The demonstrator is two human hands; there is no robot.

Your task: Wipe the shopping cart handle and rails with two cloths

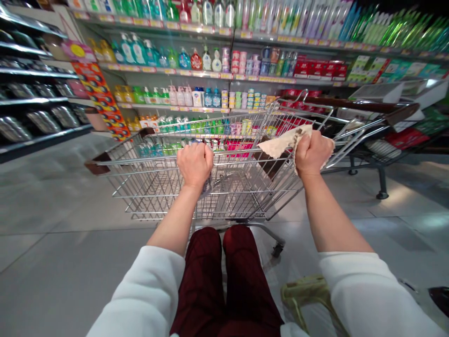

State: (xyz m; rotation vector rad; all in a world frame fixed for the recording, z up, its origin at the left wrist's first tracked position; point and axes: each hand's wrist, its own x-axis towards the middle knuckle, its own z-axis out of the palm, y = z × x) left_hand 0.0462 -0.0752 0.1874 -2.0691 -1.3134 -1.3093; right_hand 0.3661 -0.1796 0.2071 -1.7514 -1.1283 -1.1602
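Observation:
A metal shopping cart (164,182) stands sideways in front of my knees, its wire basket showing nothing large inside. My left hand (195,164) is closed around the top rail of its near side. A small greyish patch of something shows beneath that wrist, too hidden to name. In my right hand (313,152) is a crumpled cream cloth (278,142) with dark smudges, bunched in the fist. That fist rests at the rear corner of the cart, close to the wire frame; part of the cloth hangs over the rail to the left. The brown handle bar (365,105) lies beyond it.
Shelves of pump bottles (206,61) and jars line the aisle behind the cart. Metal pots (38,121) fill a rack at left. Another loaded cart (389,140) stands at right. An olive-green item (305,288) lies on the floor near my right leg.

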